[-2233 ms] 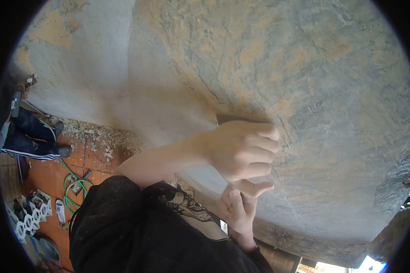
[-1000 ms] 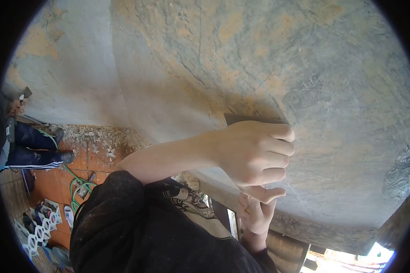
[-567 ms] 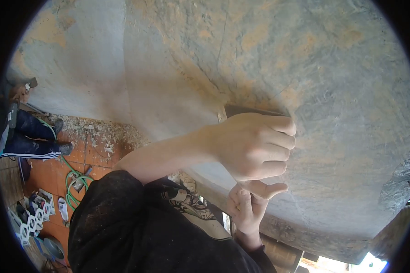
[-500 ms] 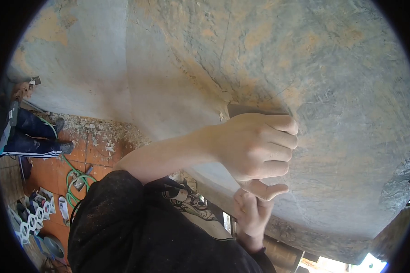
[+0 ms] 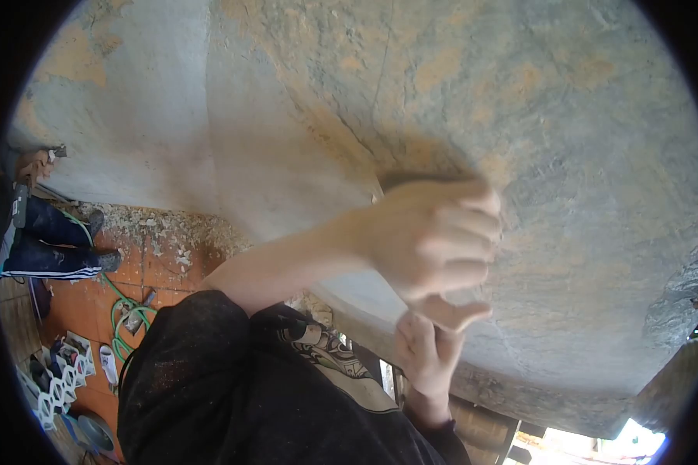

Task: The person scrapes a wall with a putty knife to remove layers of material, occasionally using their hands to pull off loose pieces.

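"While the left hand [image 5: 438, 240] is curled closed before the wall [image 5: 574, 240], where does the dark flat piece [image 5: 411, 179] lie?"

"Under its grip: one dark edge, blurred, projects past the index-finger side, close against the wall; the remainder is hidden by the hand."

"And the right hand [image 5: 428, 353]?"

"Just below the left thumb, fingers bent; whether they hold anything cannot be told. At far left, a co-worker's legs [image 5: 54, 252] appear near a green hose [image 5: 117, 341]."
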Demonstrator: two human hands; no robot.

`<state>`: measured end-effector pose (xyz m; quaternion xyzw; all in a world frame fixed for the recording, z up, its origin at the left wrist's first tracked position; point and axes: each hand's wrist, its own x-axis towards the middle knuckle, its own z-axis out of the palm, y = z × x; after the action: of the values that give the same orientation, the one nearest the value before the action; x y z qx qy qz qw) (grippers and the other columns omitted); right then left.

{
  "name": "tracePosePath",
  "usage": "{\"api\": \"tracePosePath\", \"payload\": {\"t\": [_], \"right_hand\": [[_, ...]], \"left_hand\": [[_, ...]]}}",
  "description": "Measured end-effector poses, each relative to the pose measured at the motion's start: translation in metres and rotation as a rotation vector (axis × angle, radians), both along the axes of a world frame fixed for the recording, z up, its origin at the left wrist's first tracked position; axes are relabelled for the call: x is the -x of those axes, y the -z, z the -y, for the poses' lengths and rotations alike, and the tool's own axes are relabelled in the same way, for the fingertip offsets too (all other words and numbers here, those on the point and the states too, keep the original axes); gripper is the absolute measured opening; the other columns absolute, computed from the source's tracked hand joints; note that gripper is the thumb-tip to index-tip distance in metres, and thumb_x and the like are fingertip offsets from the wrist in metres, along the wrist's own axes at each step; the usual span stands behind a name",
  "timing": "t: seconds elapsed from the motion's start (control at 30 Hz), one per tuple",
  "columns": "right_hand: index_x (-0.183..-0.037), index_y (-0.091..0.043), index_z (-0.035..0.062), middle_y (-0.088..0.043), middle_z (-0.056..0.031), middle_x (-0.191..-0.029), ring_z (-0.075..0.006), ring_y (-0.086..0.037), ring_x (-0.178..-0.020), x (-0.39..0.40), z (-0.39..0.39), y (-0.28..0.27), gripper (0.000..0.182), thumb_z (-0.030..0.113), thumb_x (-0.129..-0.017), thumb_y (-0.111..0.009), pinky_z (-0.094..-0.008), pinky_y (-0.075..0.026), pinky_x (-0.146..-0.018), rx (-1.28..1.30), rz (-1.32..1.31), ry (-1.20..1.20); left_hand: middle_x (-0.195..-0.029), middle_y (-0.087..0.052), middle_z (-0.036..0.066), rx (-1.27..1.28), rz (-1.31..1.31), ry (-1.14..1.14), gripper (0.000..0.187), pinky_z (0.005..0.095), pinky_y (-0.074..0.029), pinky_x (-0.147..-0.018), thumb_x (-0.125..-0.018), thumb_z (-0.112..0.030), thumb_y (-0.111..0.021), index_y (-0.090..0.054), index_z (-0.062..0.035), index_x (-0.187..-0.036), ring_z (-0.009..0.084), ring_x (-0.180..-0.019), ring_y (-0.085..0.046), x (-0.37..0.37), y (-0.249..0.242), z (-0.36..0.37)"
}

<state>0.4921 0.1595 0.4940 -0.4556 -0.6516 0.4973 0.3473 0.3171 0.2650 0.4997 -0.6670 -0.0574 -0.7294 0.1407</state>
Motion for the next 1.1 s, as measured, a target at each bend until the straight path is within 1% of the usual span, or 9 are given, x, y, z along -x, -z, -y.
{"api": "tracePosePath", "payload": {"t": [0.2,0.3,0.5,0.6,0.77,0.9,1.03,1.07,1.1], "right_hand": [[-0.083,-0.051,-0.0024,-0.041,0.0013,-0.058,-0.0048,-0.037,-0.047,-0.012,0.006,-0.034,0.022,0.012,-0.100,-0.050,-0.0212,-0.024,-0.041,0.047,-0.026,-0.030],[-0.086,-0.054,-0.0046,-0.042,0.0008,-0.057,-0.0046,-0.036,-0.047,0.002,0.005,-0.009,0.022,0.012,-0.100,-0.050,-0.0203,-0.023,-0.041,-0.101,0.066,-0.028],[-0.084,-0.052,0.0003,-0.043,0.0012,-0.059,-0.0044,-0.037,-0.044,-0.017,0.009,-0.022,0.022,0.014,-0.101,-0.048,-0.0198,-0.024,-0.039,-0.004,0.020,-0.005],[-0.085,-0.053,-0.0011,-0.043,0.0013,-0.059,-0.0033,-0.037,-0.044,0.003,0.003,-0.004,0.020,0.010,-0.100,-0.045,-0.0200,-0.024,-0.038,-0.074,0.008,-0.041],[-0.082,-0.053,-0.0009,-0.044,0.0013,-0.060,-0.0028,-0.038,-0.045,-0.010,0.010,-0.039,0.024,0.013,-0.101,-0.046,-0.0199,-0.023,-0.038,0.047,0.069,0.017],[-0.085,-0.061,-0.0010,-0.052,0.0019,-0.059,-0.0044,-0.046,-0.051,0.004,0.005,-0.002,0.022,0.014,-0.099,-0.054,-0.0213,-0.032,-0.044,-0.078,0.052,0.019],[-0.088,-0.060,-0.0038,-0.056,-0.0006,-0.065,-0.0083,-0.049,-0.060,-0.014,0.008,-0.028,0.017,0.011,-0.097,-0.057,-0.0232,-0.038,-0.052,0.227,-0.032,0.085],[-0.086,-0.060,-0.0032,-0.054,-0.0002,-0.061,-0.0078,-0.048,-0.057,-0.005,0.000,-0.016,0.016,0.010,-0.096,-0.057,-0.0228,-0.036,-0.050,-0.057,0.158,0.049],[-0.090,-0.055,-0.0010,-0.043,0.0046,-0.057,-0.0024,-0.038,-0.046,0.009,-0.006,-0.006,0.020,0.014,-0.100,-0.047,-0.0192,-0.024,-0.041,-0.002,0.078,0.030]], "left_hand": [[-0.045,-0.037,-0.001,-0.001,-0.008,0.092,0.043,0.0335,-0.043,-0.065,-0.078,-0.025,-0.063,-0.040,-0.0093,-0.045,0.0173,-0.050,-0.047,-0.003,-0.005,-0.002],[-0.045,-0.038,-0.001,-0.008,-0.026,0.022,0.042,0.0336,-0.043,-0.067,-0.077,-0.027,-0.064,-0.042,-0.0099,-0.045,0.0169,-0.049,-0.044,-0.001,-0.003,0.000],[-0.046,-0.038,-0.001,0.018,-0.020,0.169,0.041,0.0336,-0.041,-0.066,-0.075,-0.026,-0.065,-0.042,-0.0097,-0.046,0.0168,-0.049,-0.043,-0.017,-0.008,0.000],[-0.050,-0.043,-0.002,0.037,-0.079,-0.008,0.041,0.0309,-0.041,-0.072,-0.079,-0.035,-0.067,-0.050,-0.0110,-0.050,0.0148,-0.056,-0.044,0.001,-0.003,0.000],[-0.050,-0.043,-0.002,0.037,-0.071,0.068,0.038,0.0313,-0.041,-0.073,-0.078,-0.032,-0.069,-0.052,-0.0103,-0.051,0.0161,-0.056,-0.047,-0.003,0.002,-0.005],[-0.050,-0.043,-0.002,0.030,-0.070,-0.032,0.039,0.0323,-0.042,-0.075,-0.080,-0.032,-0.065,-0.051,-0.0102,-0.052,0.0166,-0.056,-0.049,0.008,-0.003,0.000],[-0.050,-0.042,-0.001,0.061,-0.124,0.083,0.040,0.0317,-0.043,-0.071,-0.079,-0.033,-0.065,-0.049,-0.0101,-0.051,0.0163,-0.054,-0.046,0.002,0.005,-0.002],[-0.050,-0.042,-0.001,0.029,-0.143,0.019,0.040,0.0319,-0.042,-0.070,-0.079,-0.033,-0.065,-0.049,-0.0100,-0.051,0.0163,-0.053,-0.046,0.008,0.004,-0.006],[-0.050,-0.042,0.000,0.010,-0.152,-0.033,0.040,0.0321,-0.042,-0.068,-0.078,-0.032,-0.065,-0.048,-0.0099,-0.050,0.0163,-0.053,-0.045,0.009,0.005,-0.007]]}}
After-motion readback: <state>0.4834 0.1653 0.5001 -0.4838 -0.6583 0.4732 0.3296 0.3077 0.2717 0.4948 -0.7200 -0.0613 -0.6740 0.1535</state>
